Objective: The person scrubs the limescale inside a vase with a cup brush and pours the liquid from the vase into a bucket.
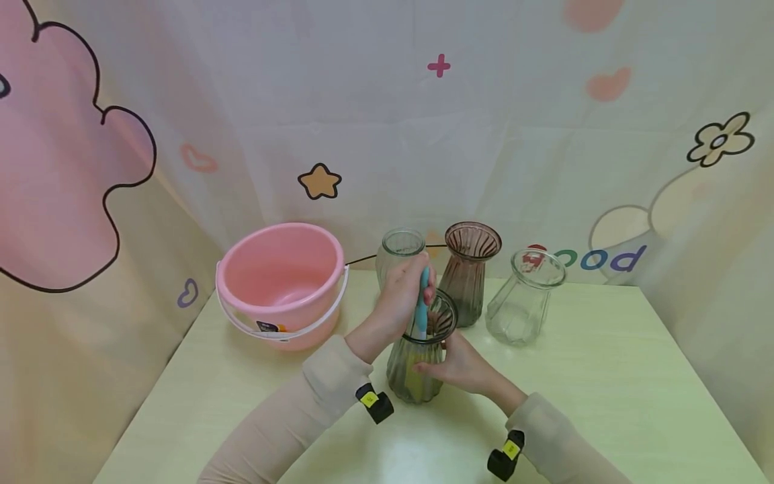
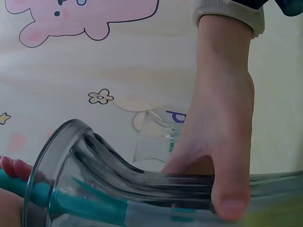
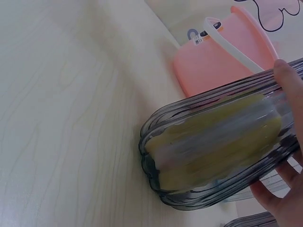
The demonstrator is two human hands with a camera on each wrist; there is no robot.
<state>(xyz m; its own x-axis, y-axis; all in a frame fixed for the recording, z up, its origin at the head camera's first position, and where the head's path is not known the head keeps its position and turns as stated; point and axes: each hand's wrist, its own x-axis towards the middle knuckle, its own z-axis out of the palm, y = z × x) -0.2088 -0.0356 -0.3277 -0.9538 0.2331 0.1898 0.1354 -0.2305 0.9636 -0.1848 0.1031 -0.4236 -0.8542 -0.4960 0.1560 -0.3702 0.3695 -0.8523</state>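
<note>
My left hand [image 1: 396, 296] grips the teal handle of a bottle brush [image 1: 422, 312] from above, at the mouth of a grey ribbed glass vase [image 1: 398, 373]. The brush's yellow sponge head [image 3: 218, 142] is down inside that vase, as the right wrist view shows through the glass. My right hand [image 1: 462, 366] holds the vase round its side, thumb across the front [image 2: 231, 194] in the left wrist view. Behind stand a clear greenish vase [image 1: 404, 240], a brownish-purple ribbed vase [image 1: 464, 289] and a clear flared vase [image 1: 517, 312].
To the left on the pale wooden table [image 1: 629, 376] stands a pink bucket [image 1: 308, 323] with a white handle [image 1: 320, 324]. A printed curtain [image 1: 375, 121] hangs behind the table and along both sides.
</note>
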